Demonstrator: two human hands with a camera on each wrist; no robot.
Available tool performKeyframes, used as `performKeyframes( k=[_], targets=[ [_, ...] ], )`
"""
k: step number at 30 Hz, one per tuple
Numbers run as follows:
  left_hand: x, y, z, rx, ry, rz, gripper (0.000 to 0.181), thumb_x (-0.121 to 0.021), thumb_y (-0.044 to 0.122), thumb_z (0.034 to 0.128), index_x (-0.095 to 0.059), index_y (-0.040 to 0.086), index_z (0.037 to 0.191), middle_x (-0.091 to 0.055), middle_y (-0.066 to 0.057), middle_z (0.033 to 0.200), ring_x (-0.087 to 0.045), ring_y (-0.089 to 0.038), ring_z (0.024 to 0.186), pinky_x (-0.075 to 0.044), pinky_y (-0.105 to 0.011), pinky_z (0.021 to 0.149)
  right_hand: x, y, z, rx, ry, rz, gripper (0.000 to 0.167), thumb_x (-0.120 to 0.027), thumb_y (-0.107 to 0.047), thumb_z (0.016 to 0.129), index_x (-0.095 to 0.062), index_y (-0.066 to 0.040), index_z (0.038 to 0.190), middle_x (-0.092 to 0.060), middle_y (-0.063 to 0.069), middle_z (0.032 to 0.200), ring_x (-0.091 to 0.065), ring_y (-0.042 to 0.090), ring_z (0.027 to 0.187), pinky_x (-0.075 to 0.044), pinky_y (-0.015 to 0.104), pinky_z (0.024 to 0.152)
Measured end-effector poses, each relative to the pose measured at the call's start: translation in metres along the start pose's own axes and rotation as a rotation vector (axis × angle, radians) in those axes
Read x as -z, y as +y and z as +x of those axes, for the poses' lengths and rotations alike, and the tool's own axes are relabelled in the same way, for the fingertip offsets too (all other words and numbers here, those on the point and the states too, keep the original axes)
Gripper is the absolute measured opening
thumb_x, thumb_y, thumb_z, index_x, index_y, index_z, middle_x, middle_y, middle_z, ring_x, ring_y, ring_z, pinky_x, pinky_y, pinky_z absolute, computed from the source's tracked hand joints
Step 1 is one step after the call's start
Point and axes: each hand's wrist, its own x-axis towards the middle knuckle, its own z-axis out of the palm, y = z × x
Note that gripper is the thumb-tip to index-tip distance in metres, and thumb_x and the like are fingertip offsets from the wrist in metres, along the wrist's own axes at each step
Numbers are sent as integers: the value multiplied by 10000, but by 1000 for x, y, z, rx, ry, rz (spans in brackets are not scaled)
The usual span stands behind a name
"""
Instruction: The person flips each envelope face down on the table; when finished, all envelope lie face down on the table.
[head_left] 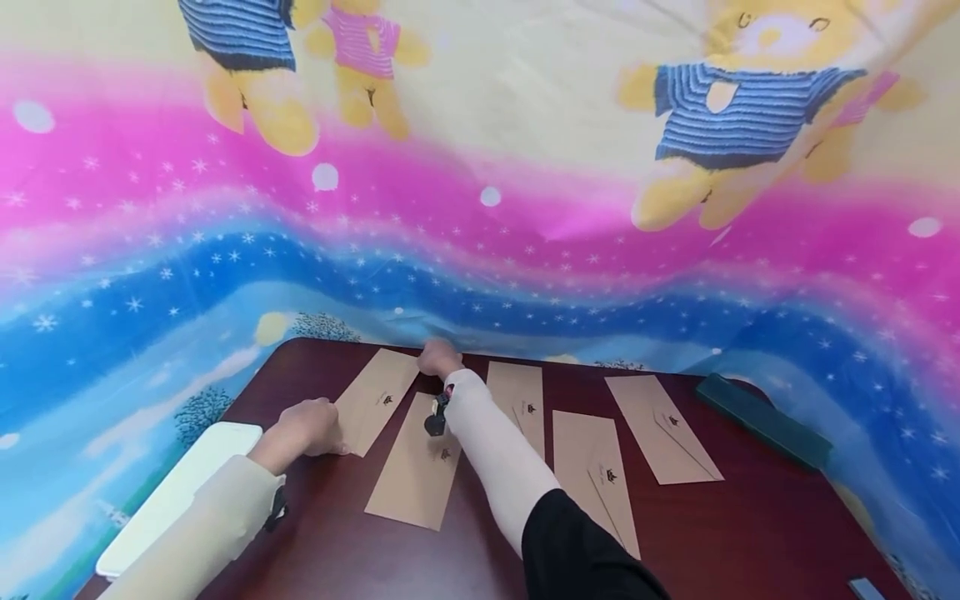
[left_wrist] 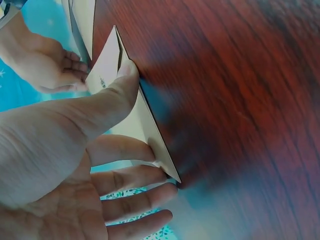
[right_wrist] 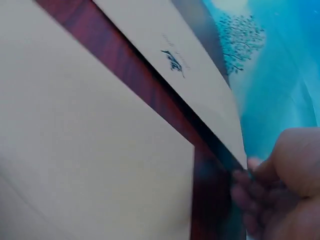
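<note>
Working in front of a bear-printed cloth [head_left: 525, 108], beyond the far edge of a dark red table [head_left: 780, 533]. Seeing a white slab [head_left: 176, 487] along the left edge, partly behind a sleeve, and a dark green case [head_left: 765, 421] by the far right corner. Counting 5 brown envelopes in between: the leftmost envelope [head_left: 375, 404] slanting near the far left corner, then, towards the right edge, the 2nd envelope [head_left: 408, 483], 3rd envelope [head_left: 521, 392], 4th envelope [head_left: 596, 471] and 5th envelope [head_left: 663, 429].

Handling the leftmost envelope at both ends. Resting the left hand [head_left: 306, 427] on its near end, fingers nearly straight and spread, touching without any plain grip. Curling the right hand [head_left: 440, 357] at its far right corner, apparently pinching that corner. Probably adjusting this envelope's place, so likely calling next for a small, even turn without creasing, clear of the 2nd envelope, then letting go with both hands. Spotting finally a grey thing [head_left: 865, 588] by the right edge, too cropped for naming.
</note>
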Motion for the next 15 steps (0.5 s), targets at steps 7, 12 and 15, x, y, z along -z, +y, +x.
performKeyframes(
  k=[7, 12, 15],
  targets=[
    [6, 0, -3, -17, -13, 17, 451, -845, 464, 796, -637, 67, 845, -610, -94, 912, -549, -233, 758, -539, -483, 708, 5, 13, 2, 281, 85, 93, 386, -528, 64, 968, -782, -157, 1157, -736, 16, 1241, -651, 207, 1219, -558, 330, 984],
    [1, -4, -8, -73, 16, 5, 411, -869, 447, 783, -618, 122, 811, -581, -32, 823, -519, -188, 709, -483, -415, 660, 8, 19, 4, 462, 110, -15, 279, -609, -50, 1016, -781, -178, 1196, -754, -5, 1208, -680, 160, 1153, -567, 271, 927],
    [0, -6, -10, -123, 27, -8, 345, -860, 387, 816, -637, 129, 872, -570, -12, 799, -510, -172, 706, -441, -380, 640, 19, 16, 4, 522, 96, -23, 238, -619, -115, 1027, -781, -168, 1194, -756, 8, 1216, -686, 162, 1149, -566, 264, 922]
  ],
)
